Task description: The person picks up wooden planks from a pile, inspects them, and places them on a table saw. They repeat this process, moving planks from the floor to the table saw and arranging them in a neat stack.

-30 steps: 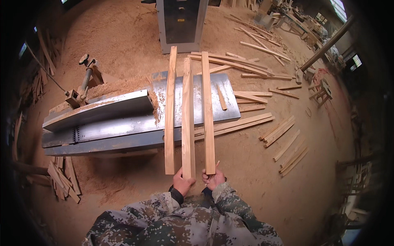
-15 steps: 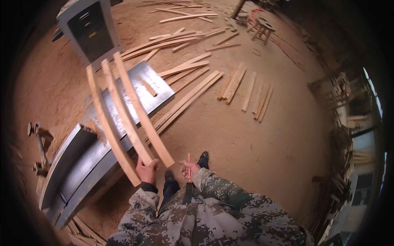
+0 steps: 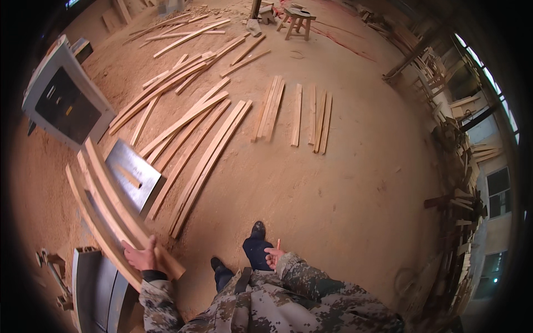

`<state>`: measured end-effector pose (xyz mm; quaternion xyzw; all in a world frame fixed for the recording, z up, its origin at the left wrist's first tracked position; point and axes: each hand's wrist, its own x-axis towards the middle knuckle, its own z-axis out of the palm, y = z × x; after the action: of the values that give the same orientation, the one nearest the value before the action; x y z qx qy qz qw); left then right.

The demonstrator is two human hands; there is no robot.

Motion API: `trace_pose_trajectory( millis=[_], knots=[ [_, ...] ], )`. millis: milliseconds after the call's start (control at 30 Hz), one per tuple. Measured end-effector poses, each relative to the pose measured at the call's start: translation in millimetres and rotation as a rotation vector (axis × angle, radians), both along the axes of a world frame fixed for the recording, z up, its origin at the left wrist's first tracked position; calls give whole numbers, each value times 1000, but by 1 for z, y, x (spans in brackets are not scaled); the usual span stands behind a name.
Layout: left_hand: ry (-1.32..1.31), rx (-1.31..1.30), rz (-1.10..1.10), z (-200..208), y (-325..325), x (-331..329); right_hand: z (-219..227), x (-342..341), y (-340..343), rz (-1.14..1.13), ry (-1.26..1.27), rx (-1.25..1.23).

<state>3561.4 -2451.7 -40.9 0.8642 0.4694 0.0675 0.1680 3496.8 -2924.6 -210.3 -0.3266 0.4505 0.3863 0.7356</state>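
Three long wooden strips lie side by side over the metal machine table (image 3: 149,191) at left: a left strip (image 3: 95,232), a middle strip (image 3: 103,202) and a right strip (image 3: 123,204). My left hand (image 3: 142,257) is closed around the near end of the middle strip, its thumb up against the right strip; the exact grip is partly hidden. Near my waist, my right hand (image 3: 273,259) is closed on a thin reddish pencil (image 3: 278,243), which points upward from the fingers. A short wooden piece (image 3: 129,176) rests on the metal table.
Several long strips (image 3: 208,166) lie on the dusty floor ahead, with shorter wooden pieces (image 3: 297,116) to their right. A grey machine cabinet (image 3: 69,100) stands at left. A wooden stool (image 3: 300,23) is at the back. Timber stacks (image 3: 463,222) line the right side.
My view has swung to the right, so the machine sits further left. My left hand has shifted forward and left on the strips. My right hand keeps the pencil.
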Motion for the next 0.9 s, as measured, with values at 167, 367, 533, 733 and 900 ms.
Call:
trace_pose_trajectory(
  millis=[167, 367, 533, 733, 900],
  knots=[
    [399, 93, 344, 10, -2, 81, 4, 66, -66, -38, -1, -70],
    [355, 111, 324, 12, 13, 75, 29, 108, -145, -20, -107, -101],
    [375, 139, 301, 4, 12, 65, 21, 118, -189, -100, -7, -168],
    [518, 179, 344, -12, 11, 68, -15, 136, -213, -50, -33, 46],
    [621, 173, 382, -23, 24, 72, -31, 208, -228, 98, -8, 17]
  ],
)
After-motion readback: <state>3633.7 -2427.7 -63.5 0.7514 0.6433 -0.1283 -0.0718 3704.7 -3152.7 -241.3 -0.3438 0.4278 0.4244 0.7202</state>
